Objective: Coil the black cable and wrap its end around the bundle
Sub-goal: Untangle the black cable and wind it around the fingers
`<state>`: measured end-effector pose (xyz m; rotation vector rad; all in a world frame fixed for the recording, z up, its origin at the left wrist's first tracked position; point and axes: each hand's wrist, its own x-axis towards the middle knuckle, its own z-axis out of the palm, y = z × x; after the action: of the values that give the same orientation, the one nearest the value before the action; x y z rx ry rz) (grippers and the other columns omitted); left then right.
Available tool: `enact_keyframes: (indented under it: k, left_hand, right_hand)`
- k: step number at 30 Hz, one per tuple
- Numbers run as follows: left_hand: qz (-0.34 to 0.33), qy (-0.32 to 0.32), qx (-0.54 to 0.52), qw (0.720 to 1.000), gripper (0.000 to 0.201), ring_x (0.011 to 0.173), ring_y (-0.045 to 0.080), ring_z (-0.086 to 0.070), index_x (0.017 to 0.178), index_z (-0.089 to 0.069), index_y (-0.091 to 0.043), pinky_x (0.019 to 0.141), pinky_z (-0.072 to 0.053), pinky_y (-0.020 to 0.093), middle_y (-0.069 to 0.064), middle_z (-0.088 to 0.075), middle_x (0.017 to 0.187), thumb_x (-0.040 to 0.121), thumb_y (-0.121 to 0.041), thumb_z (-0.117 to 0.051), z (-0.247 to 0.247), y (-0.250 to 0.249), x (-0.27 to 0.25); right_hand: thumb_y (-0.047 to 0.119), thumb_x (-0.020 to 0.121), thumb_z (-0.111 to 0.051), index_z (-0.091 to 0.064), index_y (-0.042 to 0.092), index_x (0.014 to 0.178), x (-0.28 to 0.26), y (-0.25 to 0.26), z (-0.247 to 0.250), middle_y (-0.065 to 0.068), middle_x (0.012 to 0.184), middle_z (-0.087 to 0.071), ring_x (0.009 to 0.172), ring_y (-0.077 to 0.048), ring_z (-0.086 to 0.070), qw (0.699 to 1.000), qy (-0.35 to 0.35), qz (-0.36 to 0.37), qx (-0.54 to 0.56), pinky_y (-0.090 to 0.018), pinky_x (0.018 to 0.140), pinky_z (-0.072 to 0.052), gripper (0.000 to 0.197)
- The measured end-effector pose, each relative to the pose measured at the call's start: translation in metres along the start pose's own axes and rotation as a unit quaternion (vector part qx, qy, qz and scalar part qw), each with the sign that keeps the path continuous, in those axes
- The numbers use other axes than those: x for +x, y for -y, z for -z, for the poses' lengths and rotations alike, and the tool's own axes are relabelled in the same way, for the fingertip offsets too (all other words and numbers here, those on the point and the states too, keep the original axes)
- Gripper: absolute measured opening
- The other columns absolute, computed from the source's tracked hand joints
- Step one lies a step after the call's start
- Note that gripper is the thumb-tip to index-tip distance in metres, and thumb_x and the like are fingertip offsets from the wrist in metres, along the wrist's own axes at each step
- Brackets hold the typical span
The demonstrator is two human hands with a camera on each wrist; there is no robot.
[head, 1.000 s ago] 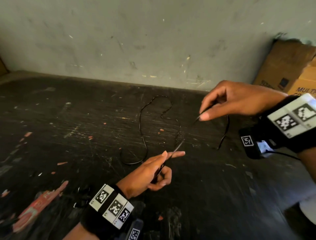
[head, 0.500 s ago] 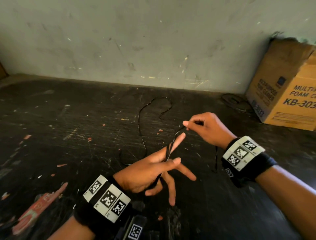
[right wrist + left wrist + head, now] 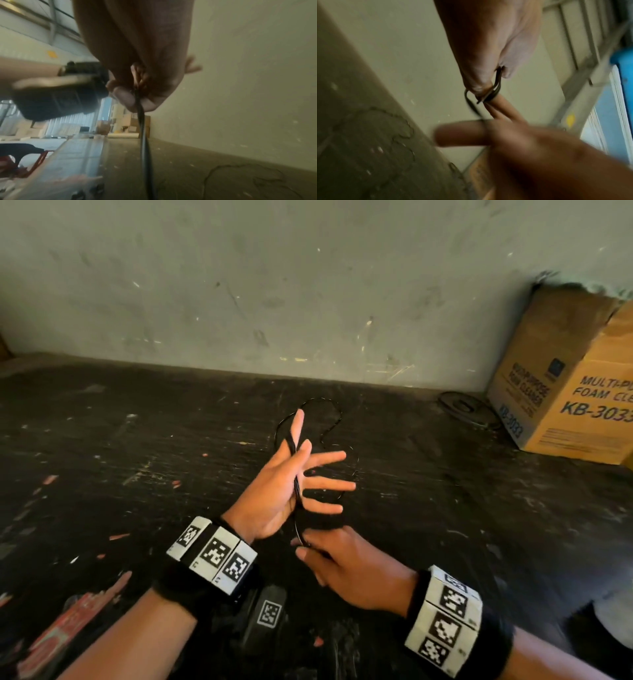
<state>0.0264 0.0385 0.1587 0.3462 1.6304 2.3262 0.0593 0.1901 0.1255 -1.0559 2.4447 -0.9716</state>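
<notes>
The black cable (image 3: 296,484) is thin and dark, its strands running up the left palm and looping round the raised thumb, with slack trailing in loose curves on the scuffed dark table (image 3: 137,467) beyond. Nearest, the right hand (image 3: 346,566) pinches the cable between thumb and fingertips just below the left hand (image 3: 274,494), whose fingers are spread straight and apart, serving as a frame for the loops. In the left wrist view the strands cross the base of the fingers; the right wrist view shows the cable leaving the pinch taut. Half a second ago the right hand was above and beyond the left; it has since come down beneath it. Farther right, a cardboard box (image 3: 565,378) stands against the wall.
</notes>
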Motion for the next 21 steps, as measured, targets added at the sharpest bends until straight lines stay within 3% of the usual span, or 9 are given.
enact_keyframes:
  k: [2, 5, 8, 10, 14, 16, 18, 20, 21]
  left_hand:
    - [-0.001, -0.012, 0.088, 0.996, 0.058, 0.102, 0.032, -0.07, 0.141, -0.004, -0.06, 0.074, -0.06, 0.048, 0.007, -0.063, 0.13, 0.098, -0.036, -0.034, 0.004, 0.005, -0.003]
    - [0.026, -0.009, 0.213, 0.977, 0.056, 0.093, 0.023, -0.072, 0.14, -0.003, -0.063, 0.077, -0.057, 0.041, -0.001, -0.07, 0.117, 0.098, -0.041, -0.033, 0.01, 0.014, -0.012]
    - [0.06, 0.033, 0.238, 0.969, 0.058, 0.051, 0.018, -0.063, 0.145, -0.008, -0.052, 0.042, -0.046, 0.02, 0.003, -0.071, 0.081, 0.092, -0.051, -0.033, 0.01, 0.026, -0.023]
    - [0.065, 0.069, 0.235, 0.967, 0.06, 0.036, 0.008, -0.041, 0.145, -0.022, -0.035, 0.035, -0.031, 0.016, 0.006, -0.063, 0.072, 0.089, -0.056, -0.026, 0.011, 0.036, -0.029]
    - [0.075, 0.136, 0.161, 0.975, 0.053, 0.033, 0.006, -0.03, 0.137, -0.034, -0.054, 0.042, -0.024, 0.022, 0.005, -0.055, 0.063, 0.088, -0.065, -0.021, 0.01, 0.043, -0.038]
    - [0.074, 0.153, 0.141, 0.975, 0.05, 0.032, 0.006, -0.03, 0.136, -0.034, -0.057, 0.041, -0.024, 0.019, 0.006, -0.056, 0.063, 0.088, -0.063, -0.021, 0.007, 0.037, -0.042]
    - [0.068, 0.165, 0.121, 0.976, 0.051, 0.032, 0.005, -0.034, 0.139, -0.03, -0.056, 0.033, -0.023, 0.016, 0.009, -0.059, 0.071, 0.089, -0.064, -0.025, 0.004, 0.028, -0.045]
    - [0.056, 0.177, 0.096, 0.978, 0.058, 0.035, 0.007, -0.047, 0.14, -0.022, -0.058, 0.028, -0.021, 0.014, 0.016, -0.065, 0.089, 0.084, -0.068, -0.033, 0.001, 0.018, -0.047]
    - [0.054, 0.18, 0.082, 0.979, 0.061, 0.04, 0.01, -0.055, 0.14, -0.019, -0.06, 0.027, -0.019, 0.014, 0.019, -0.066, 0.1, 0.082, -0.069, -0.036, 0.0, 0.013, -0.048]
  right_hand:
    - [0.026, 0.098, -0.048, -0.062, 0.015, 0.089, -0.002, 0.01, 0.008, -0.004, 0.075, -0.064, 0.065, -0.015, -0.062, 1.0, -0.016, 0.002, -0.024, -0.033, 0.065, -0.054, 0.02]
    - [0.025, 0.094, -0.055, -0.066, 0.015, 0.087, -0.007, 0.026, 0.031, 0.01, 0.072, -0.06, 0.063, -0.004, -0.061, 0.998, -0.019, 0.013, -0.064, -0.019, 0.061, -0.049, 0.016]
    - [0.021, 0.092, -0.059, -0.068, 0.012, 0.087, -0.006, 0.043, 0.064, 0.01, 0.071, -0.062, 0.061, -0.002, -0.058, 0.995, -0.007, 0.034, -0.099, -0.014, 0.057, -0.045, 0.013]
    - [0.025, 0.089, -0.062, -0.07, 0.015, 0.09, -0.001, 0.048, 0.088, 0.01, 0.069, -0.061, 0.059, 0.0, -0.056, 0.99, -0.002, 0.04, -0.135, -0.015, 0.055, -0.043, 0.013]
    - [0.032, 0.085, -0.066, -0.072, 0.019, 0.086, 0.016, 0.04, 0.131, 0.006, 0.065, -0.064, 0.055, -0.008, -0.054, 0.983, -0.021, 0.067, -0.169, -0.023, 0.054, -0.043, 0.015]
    - [0.03, 0.085, -0.066, -0.074, 0.016, 0.089, 0.022, 0.027, 0.141, 0.009, 0.064, -0.065, 0.054, -0.004, -0.054, 0.983, -0.051, 0.08, -0.156, -0.02, 0.055, -0.043, 0.016]
    - [0.033, 0.087, -0.063, -0.074, 0.017, 0.096, 0.028, 0.008, 0.136, 0.006, 0.078, -0.073, 0.068, -0.009, -0.067, 0.987, -0.066, 0.078, -0.126, -0.032, 0.067, -0.056, 0.021]
    - [0.047, 0.088, -0.054, -0.073, 0.019, 0.098, 0.03, -0.008, 0.115, -0.011, 0.085, -0.074, 0.077, -0.033, -0.069, 0.989, -0.081, 0.067, -0.103, -0.055, 0.072, -0.054, 0.035]
    - [0.052, 0.089, -0.05, -0.072, 0.016, 0.096, 0.03, -0.015, 0.101, -0.018, 0.084, -0.073, 0.075, -0.035, -0.068, 0.989, -0.09, 0.068, -0.095, -0.058, 0.07, -0.052, 0.042]
